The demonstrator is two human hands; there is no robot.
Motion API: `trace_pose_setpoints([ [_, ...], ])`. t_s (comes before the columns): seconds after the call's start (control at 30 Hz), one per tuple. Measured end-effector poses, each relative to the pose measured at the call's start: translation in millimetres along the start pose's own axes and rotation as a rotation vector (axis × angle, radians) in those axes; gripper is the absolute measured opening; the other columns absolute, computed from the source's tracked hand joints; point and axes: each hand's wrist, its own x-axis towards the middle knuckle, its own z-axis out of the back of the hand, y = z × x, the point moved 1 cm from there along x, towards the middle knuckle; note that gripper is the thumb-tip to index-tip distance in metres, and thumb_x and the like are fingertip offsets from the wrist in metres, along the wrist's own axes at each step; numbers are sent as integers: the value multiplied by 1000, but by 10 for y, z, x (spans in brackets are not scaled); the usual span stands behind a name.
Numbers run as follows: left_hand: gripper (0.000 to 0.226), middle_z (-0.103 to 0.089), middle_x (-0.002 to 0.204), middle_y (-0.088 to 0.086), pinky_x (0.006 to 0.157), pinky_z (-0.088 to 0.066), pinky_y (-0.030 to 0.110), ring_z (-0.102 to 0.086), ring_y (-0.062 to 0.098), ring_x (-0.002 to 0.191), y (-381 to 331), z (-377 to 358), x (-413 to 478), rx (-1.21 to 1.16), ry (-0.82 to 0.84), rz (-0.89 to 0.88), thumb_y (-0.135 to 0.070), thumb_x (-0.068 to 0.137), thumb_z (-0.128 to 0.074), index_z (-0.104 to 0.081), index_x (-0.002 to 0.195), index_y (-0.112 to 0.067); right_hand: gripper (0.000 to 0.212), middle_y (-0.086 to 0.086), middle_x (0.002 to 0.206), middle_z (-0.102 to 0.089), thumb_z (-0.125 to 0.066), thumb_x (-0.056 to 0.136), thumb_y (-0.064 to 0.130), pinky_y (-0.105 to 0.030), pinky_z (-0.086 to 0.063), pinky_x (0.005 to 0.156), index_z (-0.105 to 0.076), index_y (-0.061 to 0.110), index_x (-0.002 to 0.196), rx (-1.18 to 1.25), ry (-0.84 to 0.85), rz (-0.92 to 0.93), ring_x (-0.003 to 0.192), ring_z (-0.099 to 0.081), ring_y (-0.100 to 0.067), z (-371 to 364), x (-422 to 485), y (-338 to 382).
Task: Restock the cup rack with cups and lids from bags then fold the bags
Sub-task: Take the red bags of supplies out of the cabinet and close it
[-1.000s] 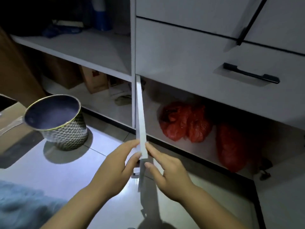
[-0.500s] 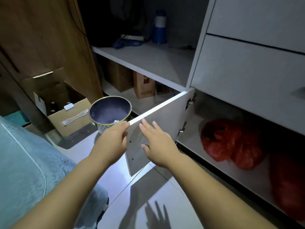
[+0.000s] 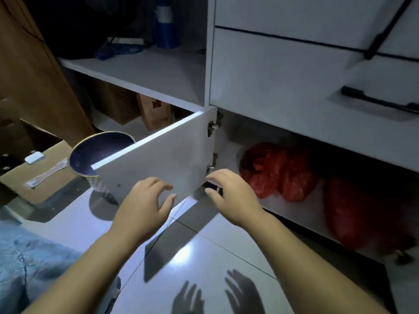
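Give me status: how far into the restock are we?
Early. Done: the lower cabinet door stands open. In hand: nothing; the left hand and right hand hover empty by the door. Left: the red bags lie untouched inside; no cups, lids or rack in view, so everything else.

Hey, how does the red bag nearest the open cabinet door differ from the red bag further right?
The left red bag is lit and bunched into lumps; the right red bag lies in shadow and blurred. The right red bag looks bulkier than the left red bag. Both are red plastic, inside the same cabinet compartment, untouched.
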Motion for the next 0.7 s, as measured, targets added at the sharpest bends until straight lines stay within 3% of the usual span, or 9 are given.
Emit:
trace_pose_setpoints([
  [0.27, 30, -61, 107, -4, 75, -38, 25, -56, 18, 97, -668, -956, 622, -124, 256, -207, -40, 92, -51, -64, 110, -20, 34, 7, 129, -56, -51, 96, 35, -34, -43, 97, -56, 24, 128, -82, -39, -381, 119, -50, -15, 410, -445, -1057],
  [0.47, 28, -60, 109, -2, 81, -45, 29, -54, 18, 105, -865, -1497, 1157, -124, 422, -312, -36, 92, -54, -62, 114, -20, 31, -1, 126, -58, -51, 97, 31, -35, -46, 92, -57, 20, 126, -125, -45, -709, 114, -54, -21, 567, -482, -1742],
  [0.6, 33, -59, 110, 4, 85, -46, 35, -54, 25, 106, -1048, -1875, 1436, -39, 493, -419, -37, 91, -53, -61, 115, -16, 34, -7, 122, -58, -51, 97, 30, -35, -47, 88, -55, 17, 129, -135, -96, -797, 111, -55, -26, 483, -474, -2105],
  [0.7, 51, -59, 114, 11, 90, -47, 40, -55, 35, 106, -1207, -2249, 1629, -9, 431, -493, -44, 79, -46, -63, 116, -13, 36, -9, 120, -59, -53, 95, 27, -34, -47, 86, -55, 17, 129, -186, -112, -782, 109, -56, -29, 279, -439, -2418],
])
